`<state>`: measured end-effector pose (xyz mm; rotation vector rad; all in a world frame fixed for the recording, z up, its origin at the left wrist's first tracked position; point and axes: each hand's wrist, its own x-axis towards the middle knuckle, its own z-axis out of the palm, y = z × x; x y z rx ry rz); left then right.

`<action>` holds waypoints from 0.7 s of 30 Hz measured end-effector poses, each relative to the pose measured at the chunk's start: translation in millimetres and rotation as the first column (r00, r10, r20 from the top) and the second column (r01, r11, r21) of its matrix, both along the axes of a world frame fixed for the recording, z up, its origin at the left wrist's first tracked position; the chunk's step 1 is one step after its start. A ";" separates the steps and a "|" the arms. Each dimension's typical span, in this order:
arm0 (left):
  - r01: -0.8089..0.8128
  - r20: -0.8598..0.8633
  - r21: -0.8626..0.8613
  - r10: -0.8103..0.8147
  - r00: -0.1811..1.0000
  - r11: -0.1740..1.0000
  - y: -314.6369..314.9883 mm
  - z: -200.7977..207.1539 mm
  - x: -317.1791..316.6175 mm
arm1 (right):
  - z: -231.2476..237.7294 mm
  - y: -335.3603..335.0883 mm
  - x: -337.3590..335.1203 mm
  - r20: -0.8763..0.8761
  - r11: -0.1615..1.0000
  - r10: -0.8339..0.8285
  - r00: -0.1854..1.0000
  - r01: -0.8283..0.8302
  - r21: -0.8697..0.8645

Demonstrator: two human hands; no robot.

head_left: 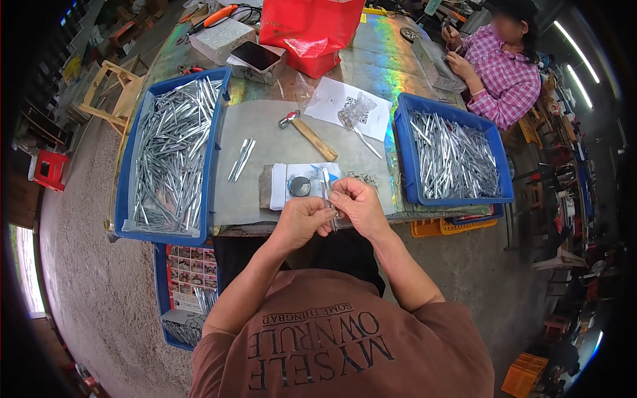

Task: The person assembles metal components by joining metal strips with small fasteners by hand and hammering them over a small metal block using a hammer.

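Both hands meet at the table's near edge around a slim silver metal piece (325, 178), which stands nearly upright between them. My left hand (302, 222) pinches its lower part. My right hand (361, 204) has thumb and fingers closed on it a little higher; the fingertips partly hide it. Just beyond lies a block covered with white paper (279, 179), carrying a dark round disc (300, 186). Small thin metal bits (363, 179) are scattered right of the block. A hammer (313, 137) with a wooden handle lies farther back. Several loose slim metal pieces (243, 159) rest to the left.
Blue trays full of slim metal pieces stand left (217, 142) and right (406, 159). Behind are a printed sheet (325, 99), clear plastic (358, 111), a phone (255, 56) on a box and a red bag (308, 30). Another person (507, 76) works at the far right.
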<state>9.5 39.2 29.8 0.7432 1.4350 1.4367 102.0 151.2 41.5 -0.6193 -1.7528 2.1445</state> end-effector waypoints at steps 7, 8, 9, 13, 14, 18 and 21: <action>0.017 0.027 -0.019 -0.016 1.000 1.000 0.4 3.4 -8.3 | -0.7 -0.9 -7.9 -0.029 1.000 -0.029 0.999 0.029 -0.008; 0.020 0.029 -0.021 -0.019 0.999 1.000 0.3 3.1 -8.9 | -0.5 -1.3 -8.5 -0.028 1.000 -0.028 0.999 0.028 -0.009; 0.019 0.030 -0.022 -0.018 0.999 1.000 0.4 3.1 -8.9 | 0.2 -1.8 -9.0 -0.026 1.000 -0.028 0.999 0.028 -0.014; -0.005 0.051 -0.019 0.006 0.999 1.000 2.1 5.5 -8.5 | -1.0 -0.9 -9.2 -0.028 0.999 -0.043 0.999 0.042 -0.028; -0.003 0.056 -0.020 0.004 0.998 1.000 2.4 5.4 -8.9 | -1.2 -0.9 -9.9 -0.027 0.999 -0.042 0.999 0.042 -0.028; -0.012 0.060 -0.003 0.012 0.998 1.000 4.0 4.1 -10.3 | -1.0 -0.4 -12.0 -0.041 0.998 -0.049 0.998 0.048 -0.026; -0.008 0.051 0.004 0.008 0.999 1.000 4.6 4.5 -10.9 | -1.0 -0.2 -12.8 -0.037 0.998 -0.050 0.998 0.049 -0.036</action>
